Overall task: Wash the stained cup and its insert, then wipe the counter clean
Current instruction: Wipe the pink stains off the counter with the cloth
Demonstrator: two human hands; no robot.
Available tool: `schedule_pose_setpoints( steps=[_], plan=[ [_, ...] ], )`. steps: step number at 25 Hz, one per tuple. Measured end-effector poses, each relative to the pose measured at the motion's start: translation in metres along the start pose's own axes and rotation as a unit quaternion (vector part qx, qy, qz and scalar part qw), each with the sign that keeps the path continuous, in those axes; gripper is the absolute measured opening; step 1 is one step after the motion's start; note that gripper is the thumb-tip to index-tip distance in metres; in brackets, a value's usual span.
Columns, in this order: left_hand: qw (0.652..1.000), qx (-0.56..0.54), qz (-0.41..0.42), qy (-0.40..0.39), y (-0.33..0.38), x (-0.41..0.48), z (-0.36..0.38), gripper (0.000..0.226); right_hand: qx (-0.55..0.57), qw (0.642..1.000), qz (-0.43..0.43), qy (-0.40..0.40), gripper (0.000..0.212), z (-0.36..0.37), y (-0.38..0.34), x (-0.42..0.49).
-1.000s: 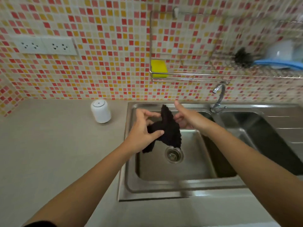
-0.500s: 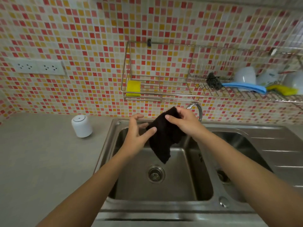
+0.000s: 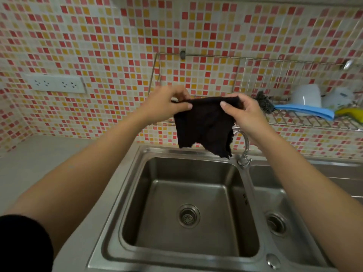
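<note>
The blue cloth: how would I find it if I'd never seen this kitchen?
Look above the sink to the wire rack on the tiled wall. On its right part the blue cloth lies in front of an upturned white cup, between a black scrubber and something yellow. Nothing else there is blue.

On my feed the cloth (image 3: 204,124) blocks the middle of the rack (image 3: 294,118), so I can't see what sits there. The fingers of the left hand (image 3: 167,104) and right hand (image 3: 245,112) curl behind the cloth's top edge, mostly out of sight. The tap (image 3: 245,148) loses its spout end behind cloth and wrist. The scrubber (image 3: 264,101) is half hidden by the right hand. A yellow item (image 3: 351,113) is cut by the right edge, and I can't identify it. The right basin (image 3: 269,193) lies largely under the right arm. The print on the far cup (image 3: 337,99) is too small to read.
</note>
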State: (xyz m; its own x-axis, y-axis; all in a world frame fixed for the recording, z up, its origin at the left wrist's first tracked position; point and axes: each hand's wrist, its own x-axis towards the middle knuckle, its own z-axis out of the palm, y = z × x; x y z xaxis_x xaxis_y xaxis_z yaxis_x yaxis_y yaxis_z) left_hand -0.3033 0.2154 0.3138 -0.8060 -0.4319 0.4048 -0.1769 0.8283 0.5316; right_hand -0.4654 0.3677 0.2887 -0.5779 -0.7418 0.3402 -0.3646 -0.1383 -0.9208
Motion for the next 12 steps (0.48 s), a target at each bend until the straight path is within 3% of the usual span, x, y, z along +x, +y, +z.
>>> schedule_pose_setpoints(
  steps=[6, 12],
  plan=[
    [0.998, 0.016, -0.008, 0.067, 0.008, 0.068, -0.036, 0.019, 0.050, 0.999, -0.010, 0.015, 0.006, -0.003, -0.024, 0.068],
    [0.990, 0.091, -0.103, -0.031, -0.050, 0.130, 0.003, 0.024, -0.100, 0.989, 0.113, -0.002, 0.029, 0.013, 0.037, 0.144]
  ],
)
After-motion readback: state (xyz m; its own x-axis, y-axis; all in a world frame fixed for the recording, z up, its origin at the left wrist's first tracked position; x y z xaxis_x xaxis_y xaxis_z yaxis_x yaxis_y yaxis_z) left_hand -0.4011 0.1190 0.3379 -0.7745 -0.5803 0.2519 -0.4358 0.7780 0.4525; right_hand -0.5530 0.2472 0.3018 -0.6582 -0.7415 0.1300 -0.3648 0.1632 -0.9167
